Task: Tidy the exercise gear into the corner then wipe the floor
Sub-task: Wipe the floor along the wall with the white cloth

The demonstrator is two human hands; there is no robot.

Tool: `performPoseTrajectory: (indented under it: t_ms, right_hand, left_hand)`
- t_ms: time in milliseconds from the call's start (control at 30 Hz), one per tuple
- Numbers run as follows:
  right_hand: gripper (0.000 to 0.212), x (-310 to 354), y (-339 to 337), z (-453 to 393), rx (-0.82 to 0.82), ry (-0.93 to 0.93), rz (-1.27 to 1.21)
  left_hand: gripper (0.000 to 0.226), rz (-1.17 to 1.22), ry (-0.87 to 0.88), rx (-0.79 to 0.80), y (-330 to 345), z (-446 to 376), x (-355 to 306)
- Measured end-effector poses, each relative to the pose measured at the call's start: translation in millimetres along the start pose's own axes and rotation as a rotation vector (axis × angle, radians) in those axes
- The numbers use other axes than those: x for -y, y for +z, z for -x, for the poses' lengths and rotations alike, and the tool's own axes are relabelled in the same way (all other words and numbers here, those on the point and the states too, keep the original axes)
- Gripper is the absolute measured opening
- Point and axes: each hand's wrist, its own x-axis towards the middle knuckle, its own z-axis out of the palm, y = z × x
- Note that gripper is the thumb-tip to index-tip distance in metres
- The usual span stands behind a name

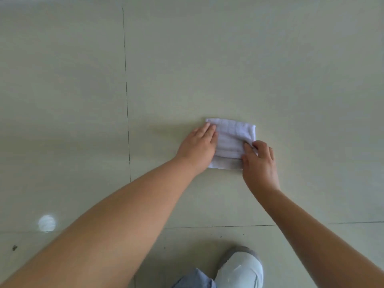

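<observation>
A folded white cloth [232,140] lies flat on the pale tiled floor [207,69], a little right of centre. My left hand [198,145] rests flat on the cloth's left edge with fingers together. My right hand [258,161] pinches the cloth's right edge between thumb and fingers, covering its lower right corner. No exercise gear is in view.
My white shoe [242,269] and a blue trouser cuff [195,280] show at the bottom edge. Dark grout lines run down the left [126,100] and across the bottom [218,226]. A bright light reflection [46,223] and small dark specks [14,247] mark the lower left floor.
</observation>
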Motion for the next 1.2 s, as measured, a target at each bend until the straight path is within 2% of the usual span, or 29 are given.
performPoseTrajectory:
  t_ms: [133, 167, 200, 267, 367, 500, 700, 767, 867, 967, 1033, 1133, 1200]
  right_hand:
    - [0.031, -28, -23, -27, -0.154, 0.194, -0.033]
    - [0.035, -29, -27, -39, -0.185, 0.226, -0.025]
    - [0.04, -29, -30, -52, -0.186, 0.251, -0.028]
    - [0.048, -25, -33, -79, -0.166, 0.273, -0.019]
    - [0.047, -4, -40, -123, -0.164, 0.249, -0.072]
    - [0.05, 39, -35, -154, -0.003, 0.111, -0.09]
    - [0.052, 92, 0, -121, 0.073, 0.038, -0.188]
    - [0.055, 89, 8, -95, 0.093, 0.054, -0.183]
    - [0.057, 65, 16, -52, 0.095, 0.117, -0.151]
    - [0.055, 29, 16, -7, 0.058, 0.251, -0.121]
    - [0.051, 7, 11, 14, 0.023, 0.36, -0.103]
    - [0.048, -16, -3, 9, 0.005, 0.419, -0.066]
    - [0.048, -23, -17, -19, -0.003, 0.394, -0.053]
  left_hand:
    - [0.046, 0.001, -0.014, -0.005, -24, -66, -33]
    - [0.046, -0.01, -0.012, 0.048, -26, -78, -36]
    - [0.048, 0.013, -0.05, 0.101, -31, -89, -36]
    - [0.05, -0.002, -0.087, 0.057, -37, -106, -27]
    - [0.053, 0.005, -0.187, -0.052, -45, -115, -1]
    - [0.049, 0.023, -0.318, -0.068, -47, -99, 53]
    - [0.051, 0.1, -0.377, -0.014, -30, -34, 94]
    - [0.044, 0.096, -0.278, -0.111, -24, -19, 88]
    - [0.04, -0.053, -0.127, -0.153, -11, -8, 68]
    - [0.049, -0.02, 0.055, -0.076, 4, -9, 24]
    - [0.049, 0.03, 0.155, -0.096, 5, -18, -13]
    - [0.053, 0.062, 0.128, -0.041, -11, -49, -50]
    - [0.057, 0.062, 0.05, 0.063, -25, -70, -51]
